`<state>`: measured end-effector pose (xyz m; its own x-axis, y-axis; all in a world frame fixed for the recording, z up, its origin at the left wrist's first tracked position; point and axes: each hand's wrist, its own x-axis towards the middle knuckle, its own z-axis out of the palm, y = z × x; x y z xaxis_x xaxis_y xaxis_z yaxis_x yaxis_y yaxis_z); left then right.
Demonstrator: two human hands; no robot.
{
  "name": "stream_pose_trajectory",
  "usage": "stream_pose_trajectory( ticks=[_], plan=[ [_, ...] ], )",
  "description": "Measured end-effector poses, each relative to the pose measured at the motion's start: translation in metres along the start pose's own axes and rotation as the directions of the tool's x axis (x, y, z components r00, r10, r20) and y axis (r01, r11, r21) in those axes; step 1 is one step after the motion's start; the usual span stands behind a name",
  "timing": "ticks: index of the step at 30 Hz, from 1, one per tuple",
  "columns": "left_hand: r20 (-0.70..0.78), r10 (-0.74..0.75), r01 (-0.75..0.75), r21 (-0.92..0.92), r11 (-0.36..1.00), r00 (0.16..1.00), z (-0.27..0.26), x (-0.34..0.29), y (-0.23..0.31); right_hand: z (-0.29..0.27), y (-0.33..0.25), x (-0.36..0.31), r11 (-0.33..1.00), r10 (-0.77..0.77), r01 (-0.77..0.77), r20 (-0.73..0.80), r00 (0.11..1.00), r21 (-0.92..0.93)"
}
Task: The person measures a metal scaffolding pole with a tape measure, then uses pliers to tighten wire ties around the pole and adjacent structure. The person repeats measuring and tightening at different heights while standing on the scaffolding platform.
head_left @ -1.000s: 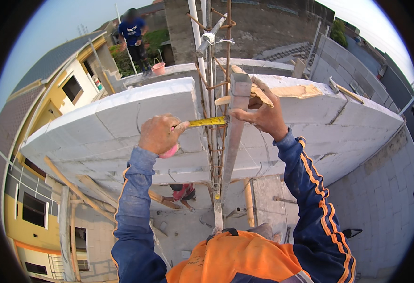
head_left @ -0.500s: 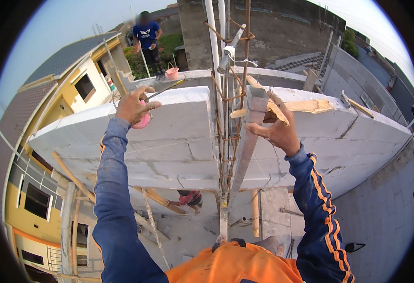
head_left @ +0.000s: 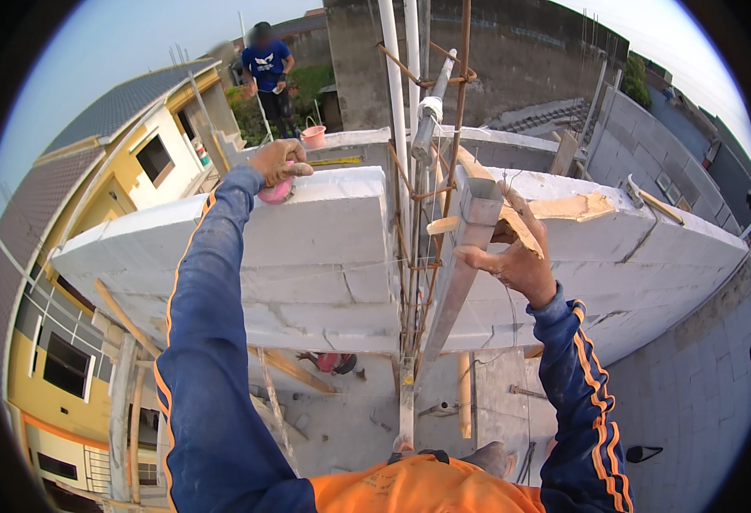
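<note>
My left hand (head_left: 278,164) is closed round a pink tape measure (head_left: 276,191) at the top edge of the white block wall (head_left: 307,231). A yellow blade (head_left: 338,161) shows just beyond that hand. My right hand (head_left: 521,261) grips a long hollow metal bar (head_left: 454,282), thumb on its near side. The bar leans with its open square end up, beside a column of rusty rebar (head_left: 413,282). A thin wooden strip (head_left: 519,224) crosses behind the bar's top, next to my right fingers; whether they hold it too, I cannot tell.
Two white pipes (head_left: 394,77) and a tied metal rod (head_left: 434,107) rise at the rebar. A hammer (head_left: 656,203) and a wood scrap (head_left: 576,207) lie on the wall's right part. A person in blue (head_left: 266,68) stands beyond, near a pink bucket (head_left: 313,136). Another person (head_left: 333,362) is below.
My left hand has moved right and lowered the tape measure to the wall's top edge. The bar and my right hand have shifted slightly right and down. The person below has bent lower.
</note>
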<state>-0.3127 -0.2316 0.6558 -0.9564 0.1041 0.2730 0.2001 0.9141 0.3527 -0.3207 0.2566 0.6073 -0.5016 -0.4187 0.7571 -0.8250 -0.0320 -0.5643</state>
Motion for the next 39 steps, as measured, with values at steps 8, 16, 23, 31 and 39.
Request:
stream_pose_trajectory(
  ticks=[8, 16, 23, 31, 39],
  plan=[
    [0.037, -0.07, 0.067, 0.071, 0.995, 0.997, 0.016, 0.016, -0.006, -0.003, -0.003, 0.001, 0.998, 0.04, -0.039, 0.021, 0.999, -0.056],
    [-0.622, 0.043, -0.005, 0.064, 0.998, 0.782, 0.04, -0.013, 0.058, -0.006, 0.012, -0.003, 0.989, 0.072, -0.069, 0.014, 0.997, -0.134],
    [-0.486, -0.208, -0.138, -0.584, 0.8, 0.849, 0.144, -0.104, 0.223, -0.004, 0.011, -0.002, 0.991, 0.039, -0.038, 0.007, 0.999, -0.129],
    [-0.503, -0.415, -0.009, -0.644, 0.765, 0.758, 0.188, -0.099, 0.288, -0.001, 0.0, 0.001, 0.998, 0.019, -0.018, 0.015, 1.0, -0.066],
    [-0.502, -0.274, -0.191, -0.692, 0.696, 0.821, 0.184, -0.067, 0.273, -0.003, 0.001, 0.0, 0.996, 0.021, -0.018, 0.031, 0.999, -0.09]
  ],
)
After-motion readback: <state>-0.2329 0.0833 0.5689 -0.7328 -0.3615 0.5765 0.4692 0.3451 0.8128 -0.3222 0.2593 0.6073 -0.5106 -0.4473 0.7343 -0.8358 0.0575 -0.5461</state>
